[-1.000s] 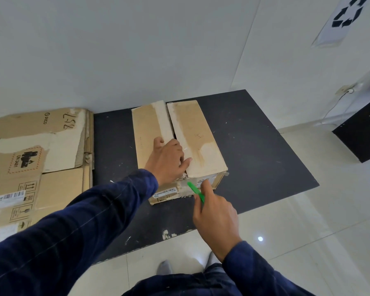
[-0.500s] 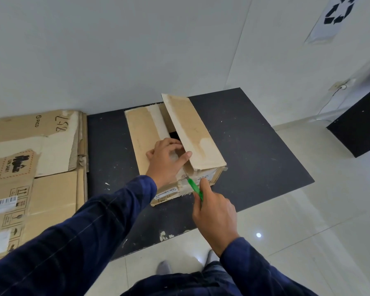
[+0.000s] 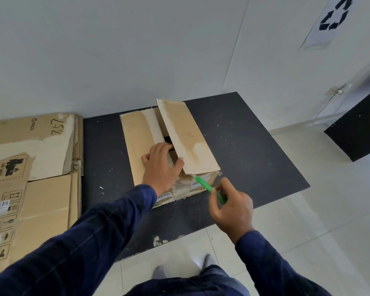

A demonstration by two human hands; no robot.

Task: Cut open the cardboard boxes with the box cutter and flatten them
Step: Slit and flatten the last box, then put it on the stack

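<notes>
We log the cardboard box point(image 3: 137, 137) lying on the black tabletop point(image 3: 254, 157), toward the wall; its right flap point(image 3: 186, 135) is tilted up, the left flap lies flat, and a dark gap shows between them; the left hand point(image 3: 161, 165) grips the box, fingers curled into that gap (thumb against the raised flap's edge); the right hand point(image 3: 231, 204) pinches the green box cutter point(image 3: 204, 184), tip at the box's near right corner beneath the raised flap; flattened cardboard point(image 3: 41, 189) lies just left of the tabletop.
</notes>
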